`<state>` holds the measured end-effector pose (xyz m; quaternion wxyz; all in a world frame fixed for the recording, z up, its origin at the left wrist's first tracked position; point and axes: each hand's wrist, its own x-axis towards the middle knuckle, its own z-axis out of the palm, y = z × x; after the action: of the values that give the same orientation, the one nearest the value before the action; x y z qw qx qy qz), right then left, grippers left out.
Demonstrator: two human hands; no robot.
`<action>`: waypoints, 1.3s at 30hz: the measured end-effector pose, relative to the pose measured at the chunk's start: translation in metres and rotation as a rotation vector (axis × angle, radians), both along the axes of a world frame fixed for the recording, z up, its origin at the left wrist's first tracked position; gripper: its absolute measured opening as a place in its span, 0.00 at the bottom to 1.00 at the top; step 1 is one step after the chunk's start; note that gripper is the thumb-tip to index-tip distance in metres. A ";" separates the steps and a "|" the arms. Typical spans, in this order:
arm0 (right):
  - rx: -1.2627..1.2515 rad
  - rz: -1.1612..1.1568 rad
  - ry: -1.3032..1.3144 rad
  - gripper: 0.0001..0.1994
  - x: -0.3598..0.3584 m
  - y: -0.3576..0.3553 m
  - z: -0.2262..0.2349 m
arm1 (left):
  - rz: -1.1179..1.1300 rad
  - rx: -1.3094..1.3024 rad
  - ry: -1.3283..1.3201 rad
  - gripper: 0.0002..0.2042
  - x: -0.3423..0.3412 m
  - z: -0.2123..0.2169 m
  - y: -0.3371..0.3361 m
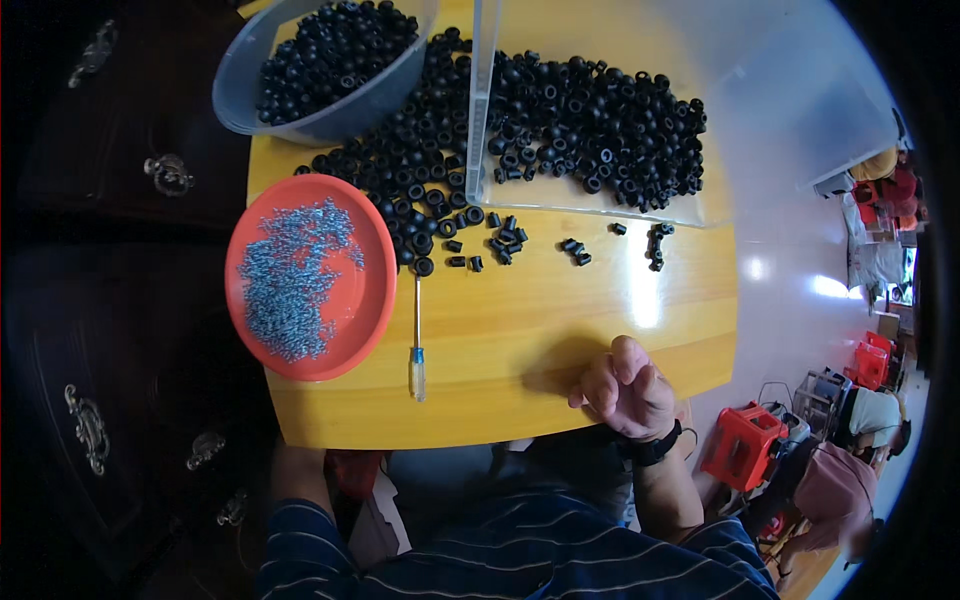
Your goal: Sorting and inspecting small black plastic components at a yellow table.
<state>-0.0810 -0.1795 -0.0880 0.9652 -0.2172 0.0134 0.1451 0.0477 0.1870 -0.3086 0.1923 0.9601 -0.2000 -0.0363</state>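
Observation:
My right hand is raised over the near right edge of the yellow table, its fingers loosely bent and apart with nothing visible in them. A dark band circles that wrist. My left forearm reaches under the near left edge, which hides the left hand. A screwdriver with a clear and blue handle lies on the tabletop, its tip by a black round knob. Left of it, a red plate bears many small bluish metal screws. Small black cylindrical pieces lie in loose groups.
A clear tub full of black knobs stands at the back left. Beside it, a large clear bin holds more; others are heaped between them. Dark drawers flank the left. A red stool and other people are beyond the right side.

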 end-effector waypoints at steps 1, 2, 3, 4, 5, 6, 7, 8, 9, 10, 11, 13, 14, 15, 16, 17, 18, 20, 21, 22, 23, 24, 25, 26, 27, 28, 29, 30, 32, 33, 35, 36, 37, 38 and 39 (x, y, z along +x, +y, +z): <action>-0.001 0.003 -0.016 0.12 -0.001 0.000 0.001 | 0.010 -0.010 -0.009 0.17 -0.003 0.009 0.003; 0.002 -0.011 0.002 0.12 -0.002 -0.001 0.002 | 0.020 -0.020 -0.019 0.17 -0.007 0.019 0.006; 0.006 -0.024 0.019 0.13 -0.003 -0.001 0.003 | 0.031 -0.029 -0.030 0.17 -0.012 0.028 0.009; 0.008 -0.018 0.000 0.13 -0.003 -0.002 0.002 | 0.044 -0.036 -0.042 0.17 -0.017 0.039 0.012; 0.008 -0.010 -0.017 0.12 -0.002 -0.003 0.001 | 0.056 -0.044 -0.055 0.17 -0.023 0.049 0.015; 0.007 -0.002 -0.035 0.11 -0.002 -0.005 0.000 | 0.068 -0.052 -0.068 0.17 -0.029 0.059 0.017; 0.010 0.004 -0.055 0.11 -0.002 -0.004 0.000 | 0.080 -0.060 -0.081 0.17 -0.037 0.070 0.020; 0.026 0.004 -0.040 0.11 -0.002 -0.003 0.001 | 0.091 -0.068 -0.095 0.17 -0.045 0.080 0.023; 0.037 0.000 -0.025 0.11 -0.002 -0.003 0.002 | 0.099 -0.082 -0.107 0.17 -0.054 0.089 0.024; 0.021 0.001 -0.036 0.11 -0.001 -0.002 0.003 | 0.105 -0.096 -0.119 0.17 -0.064 0.098 0.024; 0.019 0.004 -0.056 0.11 0.000 -0.002 0.002 | 0.114 -0.109 -0.131 0.17 -0.073 0.106 0.024; 0.029 -0.002 -0.080 0.11 0.001 -0.001 -0.001 | 0.130 -0.135 -0.152 0.18 -0.093 0.119 0.022; 0.001 -0.030 -0.074 0.11 0.000 0.000 0.001 | 0.132 -0.152 -0.166 0.18 -0.102 0.127 0.019; -0.004 -0.032 -0.094 0.11 -0.003 -0.001 0.006 | 0.129 -0.159 -0.184 0.18 -0.114 0.132 0.017; -0.056 -0.027 -0.071 0.09 -0.004 -0.003 0.012 | 0.203 -0.108 -0.126 0.16 -0.127 0.136 0.016; -0.105 -0.024 -0.043 0.08 -0.006 -0.005 0.016 | 0.277 -0.055 -0.062 0.15 -0.140 0.139 0.014; -0.149 -0.001 -0.074 0.07 -0.007 -0.007 0.021 | 0.276 -0.182 0.205 0.13 -0.153 0.144 0.015; -0.247 0.001 -0.081 0.08 -0.011 -0.013 0.033 | 0.297 -0.276 0.179 0.12 -0.187 0.165 -0.004; -0.341 0.013 -0.074 0.08 -0.011 -0.017 0.039 | 0.324 -0.279 0.219 0.12 -0.202 0.176 -0.013; -0.487 -0.002 -0.073 0.07 -0.010 -0.020 0.050 | 0.288 -0.205 0.132 0.13 -0.216 0.175 -0.018; -0.493 -0.011 -0.077 0.07 -0.007 -0.029 0.054 | 0.246 -0.133 0.047 0.14 -0.226 0.176 -0.027; -0.763 -0.044 -0.150 0.07 -0.002 -0.039 0.055 | 0.264 -0.124 0.047 0.15 -0.237 0.179 -0.037; -1.030 -0.075 -0.224 0.07 0.005 -0.048 0.055 | 0.260 -0.127 0.041 0.15 -0.242 0.178 -0.041; -1.153 -0.154 -0.244 0.09 0.013 -0.058 0.050 | 0.215 -0.098 -0.007 0.15 -0.246 0.177 -0.046; -1.158 -0.162 -0.244 0.09 0.023 -0.069 0.047 | 0.172 -0.070 -0.055 0.16 -0.249 0.176 -0.050; -1.405 -0.196 -0.232 0.09 0.034 -0.079 0.042 | 0.162 -0.054 -0.042 0.17 -0.250 0.178 -0.051; -1.653 -0.230 -0.219 0.10 0.044 -0.085 0.042 | 0.162 -0.058 -0.046 0.17 -0.250 0.178 -0.052; -1.656 -0.232 -0.223 0.10 0.052 -0.089 0.041 | 0.153 -0.061 -0.029 0.16 -0.250 0.179 -0.053; -1.816 -0.291 -0.252 0.11 0.068 -0.086 0.043 | 0.151 -0.065 -0.019 0.16 -0.249 0.180 -0.052; -1.818 -0.293 -0.259 0.11 0.075 -0.083 0.044 | 0.149 -0.061 -0.012 0.16 -0.249 0.180 -0.052; -1.983 -0.290 -0.309 0.10 0.090 -0.077 0.043 | 0.150 -0.061 -0.007 0.16 -0.250 0.180 -0.052; -2.001 -0.304 -0.306 0.09 0.098 -0.075 0.043 | 0.152 -0.073 -0.012 0.16 -0.251 0.181 -0.052; -2.001 -0.302 -0.315 0.09 0.103 -0.069 0.046 | 0.158 -0.082 -0.016 0.15 -0.252 0.181 -0.051; -2.038 -0.381 -0.279 0.08 0.108 -0.063 0.049 | 0.164 -0.085 -0.019 0.15 -0.254 0.181 -0.050; -2.073 -0.462 -0.241 0.08 0.112 -0.058 0.052 | 0.177 -0.086 -0.024 0.15 -0.255 0.180 -0.049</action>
<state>0.0313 -0.2377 -0.0358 0.3088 -0.9369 0.0756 -0.1458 -0.2076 0.1378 -0.1282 0.2332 0.9653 -0.1178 0.0011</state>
